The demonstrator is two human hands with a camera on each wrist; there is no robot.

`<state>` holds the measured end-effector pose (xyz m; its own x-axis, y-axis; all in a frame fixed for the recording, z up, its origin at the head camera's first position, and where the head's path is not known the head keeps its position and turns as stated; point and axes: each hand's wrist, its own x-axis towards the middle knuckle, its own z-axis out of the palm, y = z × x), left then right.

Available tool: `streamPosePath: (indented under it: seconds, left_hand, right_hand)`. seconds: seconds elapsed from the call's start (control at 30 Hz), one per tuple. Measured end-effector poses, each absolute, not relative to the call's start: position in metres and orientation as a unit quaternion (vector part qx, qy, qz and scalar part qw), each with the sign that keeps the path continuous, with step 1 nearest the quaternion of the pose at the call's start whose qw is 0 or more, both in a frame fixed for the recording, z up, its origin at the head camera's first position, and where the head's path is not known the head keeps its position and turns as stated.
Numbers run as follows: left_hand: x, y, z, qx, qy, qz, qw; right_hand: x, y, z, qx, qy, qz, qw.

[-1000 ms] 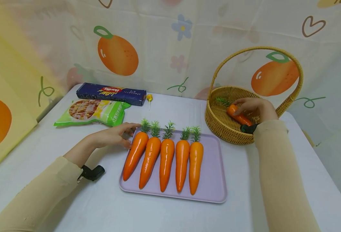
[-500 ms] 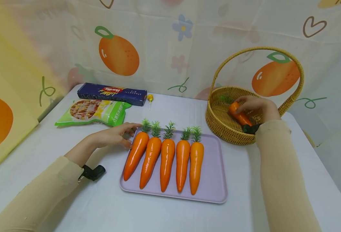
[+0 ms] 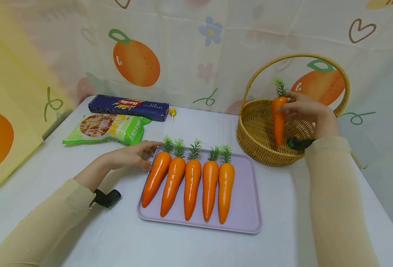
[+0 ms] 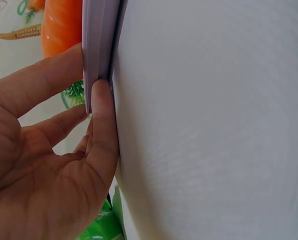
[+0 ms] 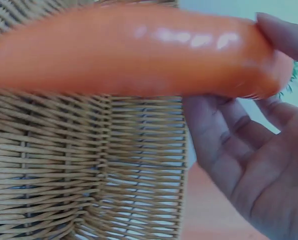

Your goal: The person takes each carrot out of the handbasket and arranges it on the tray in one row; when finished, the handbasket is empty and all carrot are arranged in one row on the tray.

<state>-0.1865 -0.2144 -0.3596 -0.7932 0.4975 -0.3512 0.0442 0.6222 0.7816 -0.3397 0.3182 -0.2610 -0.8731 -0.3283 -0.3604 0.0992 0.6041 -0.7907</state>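
My right hand (image 3: 304,107) holds a toy carrot (image 3: 278,115) near its leafy top, tip down, over the wicker basket (image 3: 263,151). In the right wrist view, the thumb lies on one side of the carrot (image 5: 139,50) and the fingers on the other. At the upper left corner of a lilac tray (image 3: 246,196), my left hand (image 3: 131,156) pinches the rim; the left wrist view has the tray's edge (image 4: 96,45) between thumb and fingers. Several more orange carrots (image 3: 192,189) with green tops lie side by side on the tray, tips toward me.
Behind my left hand lie a green food bag (image 3: 113,128) and a blue spaghetti box (image 3: 129,106). A yellow lollipop (image 3: 172,112) is beside the box. The basket's tall handle (image 3: 300,55) arches above my right hand. A printed cloth (image 3: 183,55) hangs along the back.
My right hand has lifted the carrot up from inside the basket, turning it from slanted to nearly upright. The left hand and the tray have stayed in place.
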Motion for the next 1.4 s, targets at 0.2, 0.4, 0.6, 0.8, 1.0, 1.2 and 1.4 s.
streamPosePath:
  seconds: [0.2, 0.4, 0.6, 0.8, 1.0, 1.2, 1.4]
  left_hand:
    - [-0.186, -0.214, -0.359, 0.158, 0.854, 0.406, 0.282]
    - [-0.186, -0.213, -0.358, 0.165, 0.852, 0.410, 0.281]
    - [-0.187, -0.214, -0.360, 0.162, 0.854, 0.407, 0.279]
    - [-0.188, -0.214, -0.362, 0.157, 0.856, 0.406, 0.279]
    - [-0.188, -0.215, -0.361, 0.157, 0.857, 0.403, 0.281]
    - [-0.188, -0.215, -0.361, 0.157, 0.857, 0.402, 0.280]
    - [-0.188, -0.215, -0.362, 0.159, 0.857, 0.403, 0.278]
  right_hand:
    - [-0.335, 0.316, -0.246, -0.056, 0.824, -0.514, 0.234]
    - [-0.326, 0.309, -0.237, -0.075, 0.775, -0.579, 0.240]
    - [-0.311, 0.299, -0.230, -0.122, 0.766, -0.585, 0.238]
    - [-0.299, 0.286, -0.227, -0.151, 0.776, -0.562, 0.243]
    - [-0.288, 0.274, -0.228, -0.164, 0.805, -0.515, 0.243]
    - [-0.275, 0.263, -0.235, -0.177, 0.802, -0.519, 0.239]
    - [-0.264, 0.255, -0.244, -0.183, 0.801, -0.515, 0.244]
